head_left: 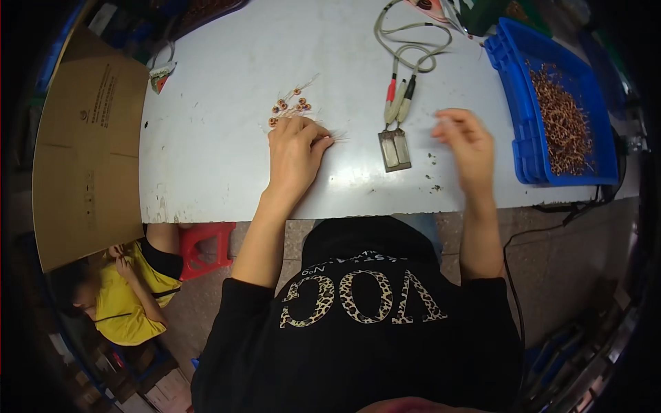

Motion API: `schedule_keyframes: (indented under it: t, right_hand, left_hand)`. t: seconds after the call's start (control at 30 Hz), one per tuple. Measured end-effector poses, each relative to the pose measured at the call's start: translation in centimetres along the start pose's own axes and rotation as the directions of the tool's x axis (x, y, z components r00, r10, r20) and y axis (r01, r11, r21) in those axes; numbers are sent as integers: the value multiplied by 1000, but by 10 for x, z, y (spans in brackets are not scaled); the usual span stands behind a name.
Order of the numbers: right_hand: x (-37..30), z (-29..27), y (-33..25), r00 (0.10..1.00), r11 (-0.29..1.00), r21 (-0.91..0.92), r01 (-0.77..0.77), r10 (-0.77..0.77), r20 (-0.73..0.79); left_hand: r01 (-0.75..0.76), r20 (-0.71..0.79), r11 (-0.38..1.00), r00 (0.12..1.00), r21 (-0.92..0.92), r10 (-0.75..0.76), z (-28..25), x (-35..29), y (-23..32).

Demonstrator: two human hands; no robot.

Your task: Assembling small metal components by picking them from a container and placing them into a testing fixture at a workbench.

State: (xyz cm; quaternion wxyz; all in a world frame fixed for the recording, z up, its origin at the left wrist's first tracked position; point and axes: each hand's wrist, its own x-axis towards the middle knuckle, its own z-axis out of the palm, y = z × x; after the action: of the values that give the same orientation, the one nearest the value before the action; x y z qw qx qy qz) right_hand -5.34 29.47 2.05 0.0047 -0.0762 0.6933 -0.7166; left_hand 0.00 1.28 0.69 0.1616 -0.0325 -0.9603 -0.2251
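My left hand (296, 153) rests on the white table, fingers curled and closed. Fine wire ends (339, 138) stick out beside its thumb, so it seems to grip a small wire coil, whose body is hidden. Just beyond the fingers lie several small round coils (301, 105) with copper-coloured rims and thin wire leads. Smeared by motion, my right hand (471, 148) hovers between a test fixture and a blue bin; whether its fingertips hold anything does not show. The fixture (394, 151) is a small dark block with two pale metal plates, clipped by red and black test leads (391, 89).
At right, the blue plastic bin (518, 131) holds a heap of copper-coloured wire parts (561, 124). A cardboard sheet (89, 151) stands along the table's left edge. Dark specks (434, 180) dot the table. Someone in a yellow top (131, 303) sits at lower left by a red stool (206, 249).
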Motion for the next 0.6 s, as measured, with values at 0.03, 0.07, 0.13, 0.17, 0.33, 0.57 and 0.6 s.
schedule_keyframes:
  t: [0.03,0.07,0.13,0.17,0.33,0.57,0.6]
  right_hand:
    - [-4,11,-4,995,996,-93,-7,16,99]
    - [-3,23,-3,975,966,-206,158,-120,189]
    - [-1,43,9,866,819,-313,481,-389,314]
    - [1,52,14,818,750,-339,569,-470,333]
    - [4,73,24,716,502,-513,697,-526,459]
    - [4,69,30,676,361,-593,720,-558,482]
    - [1,68,29,688,397,-584,708,-572,446]
  left_hand:
    - [-28,-15,998,1000,-47,27,0,1,5]
    - [-20,-9,998,1000,-59,19,1,-1,7]
    - [-9,28,999,1000,-36,10,0,-2,10]
    - [-8,44,1000,999,-20,9,-1,-2,12]
    - [-106,19,994,994,-36,107,0,-1,22]
    - [-107,-138,945,988,-308,67,4,-2,39]
    - [9,-98,890,993,-456,-60,7,-5,43]
